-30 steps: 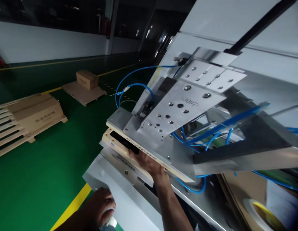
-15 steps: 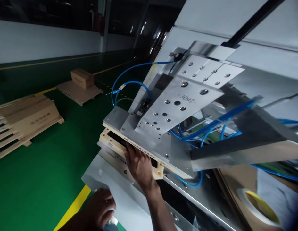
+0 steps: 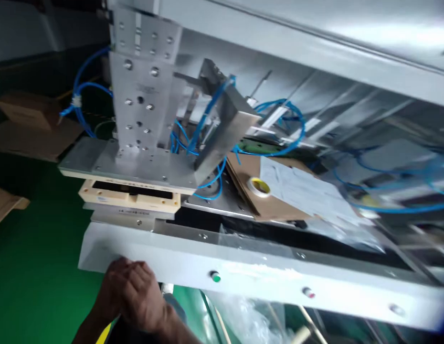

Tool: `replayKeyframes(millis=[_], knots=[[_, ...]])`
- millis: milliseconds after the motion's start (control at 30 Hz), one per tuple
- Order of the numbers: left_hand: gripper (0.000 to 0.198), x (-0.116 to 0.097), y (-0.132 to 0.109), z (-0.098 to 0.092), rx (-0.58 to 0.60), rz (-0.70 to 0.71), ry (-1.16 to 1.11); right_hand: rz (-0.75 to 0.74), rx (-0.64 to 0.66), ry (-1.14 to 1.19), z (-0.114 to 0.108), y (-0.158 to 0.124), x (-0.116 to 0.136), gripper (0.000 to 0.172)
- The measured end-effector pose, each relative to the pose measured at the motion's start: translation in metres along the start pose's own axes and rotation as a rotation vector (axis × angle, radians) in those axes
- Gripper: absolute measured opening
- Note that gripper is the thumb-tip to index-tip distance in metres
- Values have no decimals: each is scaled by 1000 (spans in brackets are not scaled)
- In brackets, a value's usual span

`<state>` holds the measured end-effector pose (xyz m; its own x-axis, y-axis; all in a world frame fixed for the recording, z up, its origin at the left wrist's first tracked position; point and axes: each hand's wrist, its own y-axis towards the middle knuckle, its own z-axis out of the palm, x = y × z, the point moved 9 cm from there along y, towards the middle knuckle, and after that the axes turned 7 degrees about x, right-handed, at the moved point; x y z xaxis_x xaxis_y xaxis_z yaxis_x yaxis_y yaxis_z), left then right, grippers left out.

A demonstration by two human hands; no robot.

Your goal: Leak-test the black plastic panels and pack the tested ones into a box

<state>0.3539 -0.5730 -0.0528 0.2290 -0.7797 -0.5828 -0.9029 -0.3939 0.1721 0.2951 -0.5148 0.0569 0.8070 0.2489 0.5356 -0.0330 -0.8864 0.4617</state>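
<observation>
My left hand (image 3: pixel 114 286) and my right hand (image 3: pixel 145 303) are pressed together low in the picture, in front of the white front panel (image 3: pixel 164 255). Their fingers are curled, and the right hand covers part of the left. Whether anything small lies between them is hidden. Just above them is a cream-coloured block with a dark slot (image 3: pixel 150 201), resting on a metal support. No hand touches this block. A flat metal plate (image 3: pixel 157 169) with a cream underside is over it, fixed to an upright metal bracket (image 3: pixel 145 95).
Several buttons, one a green button (image 3: pixel 215 276), line the front panel. Behind it lie cardboard (image 3: pixel 239 174), a roll of tape (image 3: pixel 259 187) and white paper (image 3: pixel 301 184). Blue air hoses (image 3: pixel 297 122) loop around the machine. A cardboard box (image 3: pixel 32 112) stands on the floor at left.
My right hand has left the slot of the cream block and come down against my left hand. The view has swung right, showing more of the machine and front panel.
</observation>
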Motion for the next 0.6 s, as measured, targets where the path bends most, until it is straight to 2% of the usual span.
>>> replayKeyframes(millis=[67, 167, 267, 367, 467, 533, 600], knots=[[28, -2, -4, -5, -6, 3, 36, 19, 36, 11, 7, -33, 10, 37], [24, -16, -8, -10, -79, -3, 150, 71, 40, 15, -13, -70, 11, 28], [23, -60, -8, 6, -102, 114, 235, 112, -64, 39, -62, -108, 6, 24], [37, -121, -5, 47, -48, 287, 269, 224, -236, -38, -118, -167, -9, 22], [53, -167, -3, 88, -28, 317, 336, 420, -415, -230, -173, -255, -36, 18], [62, -184, -3, 108, -46, 266, 389, 637, -514, -394, -216, -330, -64, 17], [70, -191, -6, 119, -96, 203, 434, 889, -614, -528, -267, -413, -94, 20]])
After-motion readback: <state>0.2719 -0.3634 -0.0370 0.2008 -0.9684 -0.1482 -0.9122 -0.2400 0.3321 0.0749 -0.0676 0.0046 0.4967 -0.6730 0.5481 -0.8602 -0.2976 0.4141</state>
